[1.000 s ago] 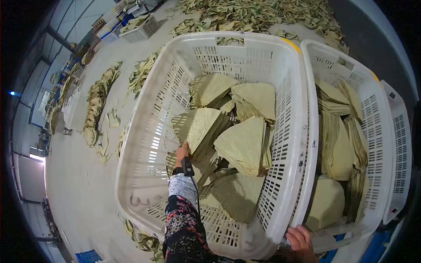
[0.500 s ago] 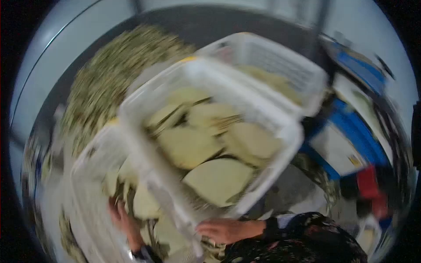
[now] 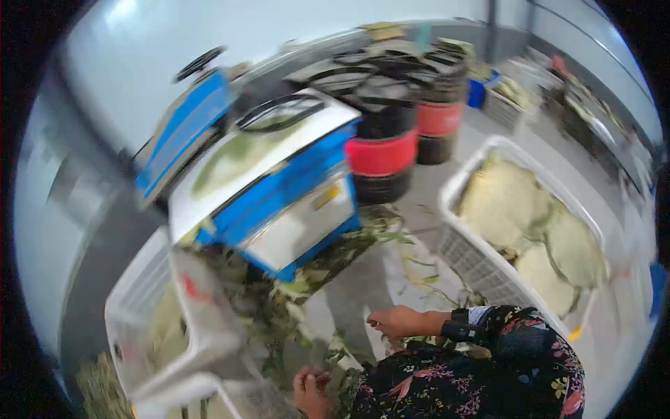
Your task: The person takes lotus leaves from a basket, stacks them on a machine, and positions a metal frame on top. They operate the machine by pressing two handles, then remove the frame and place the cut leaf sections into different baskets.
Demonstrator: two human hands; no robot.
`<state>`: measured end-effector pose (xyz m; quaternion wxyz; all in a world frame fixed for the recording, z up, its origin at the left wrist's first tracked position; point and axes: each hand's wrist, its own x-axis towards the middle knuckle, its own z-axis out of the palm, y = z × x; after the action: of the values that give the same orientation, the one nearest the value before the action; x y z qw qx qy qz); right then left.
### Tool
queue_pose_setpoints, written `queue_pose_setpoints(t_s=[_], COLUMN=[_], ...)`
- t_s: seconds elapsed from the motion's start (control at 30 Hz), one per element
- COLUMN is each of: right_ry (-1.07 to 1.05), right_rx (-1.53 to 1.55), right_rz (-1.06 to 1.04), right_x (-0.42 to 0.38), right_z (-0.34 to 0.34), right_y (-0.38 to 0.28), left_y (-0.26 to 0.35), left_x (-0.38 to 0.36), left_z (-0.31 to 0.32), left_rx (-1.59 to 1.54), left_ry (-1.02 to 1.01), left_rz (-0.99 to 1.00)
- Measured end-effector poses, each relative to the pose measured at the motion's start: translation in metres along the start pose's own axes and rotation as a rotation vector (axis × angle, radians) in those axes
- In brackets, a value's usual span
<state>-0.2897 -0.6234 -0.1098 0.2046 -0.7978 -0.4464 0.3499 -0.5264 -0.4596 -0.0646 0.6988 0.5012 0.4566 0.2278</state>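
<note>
Near the bottom of the head view, my left hand (image 3: pixel 312 392) is loosely curled, its fingers slightly apart with nothing visible in them. My right hand (image 3: pixel 399 322) hangs higher and to the right, fingers folded in, and no object shows in it. Both are over the floor (image 3: pixel 349 293) with scattered green leafy scraps (image 3: pixel 300 297). A white plastic crate (image 3: pixel 481 262) full of large pale green rounded pieces (image 3: pixel 506 199) stands right of my right hand. White crates (image 3: pixel 202 342) holding more pale pieces lie to the left of my left hand.
Ahead stands a blue-and-white machine (image 3: pixel 279 223) with a black ring on top. Black drums with red bands (image 3: pixel 380 152) are behind it. Farther right are another filled crate (image 3: pixel 506 112) and a long table (image 3: pixel 600 119). A pile of shreds (image 3: pixel 101 384) is at lower left.
The view has swung right, bringing the machine, drums and right-hand crate into sight. My hands, earlier at the stacked crates' near edges, are now away from them.
</note>
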Motion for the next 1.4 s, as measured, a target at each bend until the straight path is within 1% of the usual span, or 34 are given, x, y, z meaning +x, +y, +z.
queue_pose_setpoints(t_s=[0.03,0.07,0.1,0.13,0.2,0.27,0.3,0.33,0.37,0.4,0.47,0.53,0.6,0.63,0.67,0.73,0.77,0.8,0.83,0.87,0.9,0.93,0.97,1.0,1.03,1.07,1.13,1.17,1.23,1.27,1.33,1.37,1.4], right_ry=[0.163,0.209,0.295,0.368,0.489,0.602,0.694,0.790,0.942,0.976,1.308,1.451,1.635,1.827,2.015,2.162,2.169,2.183,2.293,2.397,2.557,2.560,2.584,2.608,2.666,2.670,2.800,2.803,2.827,2.832,2.735,2.736,2.809], right_rx=[-0.022,0.013,0.096,0.183,0.257,0.323,0.383,0.442,0.418,0.421,0.549,0.694,0.966,1.124,1.274,1.550,1.699,1.707,1.794,1.875,1.916,1.926,1.941,1.956,2.018,2.030,2.100,2.106,2.094,2.098,2.079,2.075,1.913], right_rz=[-0.020,0.029,0.069,0.129,0.202,0.278,0.343,0.412,0.426,0.471,0.653,0.682,0.665,0.604,0.526,0.379,0.321,0.332,0.383,0.432,0.333,0.338,0.273,0.213,0.207,0.226,0.198,0.200,0.069,0.069,0.247,0.246,0.234], right_x=[-0.021,-0.036,-0.051,-0.031,-0.054,-0.075,-0.087,-0.098,-0.106,-0.115,-0.141,-0.172,-0.209,-0.225,-0.239,-0.275,-0.293,-0.302,-0.311,-0.322,-0.330,-0.335,-0.338,-0.342,-0.343,-0.342,-0.344,-0.347,-0.355,-0.357,-0.364,-0.366,-0.368], right_z=[-0.008,-0.011,-0.011,-0.015,-0.016,-0.012,-0.013,-0.013,-0.016,-0.020,-0.031,-0.035,-0.056,-0.055,-0.050,-0.041,-0.026,-0.019,-0.013,-0.011,-0.007,-0.002,-0.005,-0.007,-0.009,-0.012,-0.020,-0.032,-0.058,-0.063,-0.072,-0.072,-0.072], right_y=[0.013,0.023,0.029,0.046,0.053,0.063,0.068,0.073,0.087,0.096,0.115,0.156,0.186,0.213,0.246,0.295,0.330,0.350,0.366,0.383,0.400,0.416,0.423,0.428,0.433,0.437,0.446,0.446,0.434,0.433,0.435,0.440,0.445], left_y=[0.009,0.014,0.014,0.010,0.018,0.024,0.025,0.024,0.019,0.013,0.002,0.000,-0.005,-0.007,-0.011,-0.021,-0.029,-0.039,-0.046,-0.051,-0.054,-0.056,-0.056,-0.057,-0.057,-0.058,-0.060,-0.061,-0.061,-0.061,-0.061,-0.063,-0.064], left_x=[0.007,0.017,0.028,0.079,0.094,0.105,0.113,0.120,0.127,0.133,0.135,0.128,0.125,0.119,0.115,0.114,0.116,0.117,0.115,0.107,0.100,0.095,0.088,0.078,0.071,0.067,0.062,0.060,0.060,0.059,0.054,0.054,0.055], left_z=[0.019,0.033,0.045,0.068,0.101,0.141,0.161,0.178,0.200,0.218,0.248,0.275,0.304,0.318,0.331,0.361,0.379,0.392,0.403,0.418,0.433,0.448,0.461,0.472,0.482,0.489,0.505,0.511,0.521,0.526,0.538,0.541,0.544], left_rx=[0.142,0.280,0.318,0.386,0.474,0.568,0.586,0.613,0.664,0.703,0.699,0.944,0.988,1.007,1.020,1.086,1.095,1.072,1.049,1.056,1.061,1.070,1.081,1.058,1.036,1.051,1.121,1.127,1.146,1.152,1.203,1.200,1.189], left_ry=[-0.112,-0.224,-0.286,-0.353,-0.456,-0.671,-0.814,-0.871,-0.936,-0.998,-1.098,-1.274,-1.358,-1.410,-1.431,-1.402,-1.417,-1.372,-1.320,-1.324,-1.336,-1.347,-1.348,-1.338,-1.325,-1.324,-1.354,-1.354,-1.381,-1.382,-1.407,-1.409,-1.410], left_rz=[0.055,0.114,0.118,0.099,0.115,0.014,0.052,0.048,0.050,0.051,0.045,0.229,0.235,0.238,0.238,0.209,0.213,0.144,0.071,0.063,0.063,0.066,0.066,0.026,-0.017,-0.026,-0.020,-0.020,0.045,0.046,0.117,0.118,0.105])
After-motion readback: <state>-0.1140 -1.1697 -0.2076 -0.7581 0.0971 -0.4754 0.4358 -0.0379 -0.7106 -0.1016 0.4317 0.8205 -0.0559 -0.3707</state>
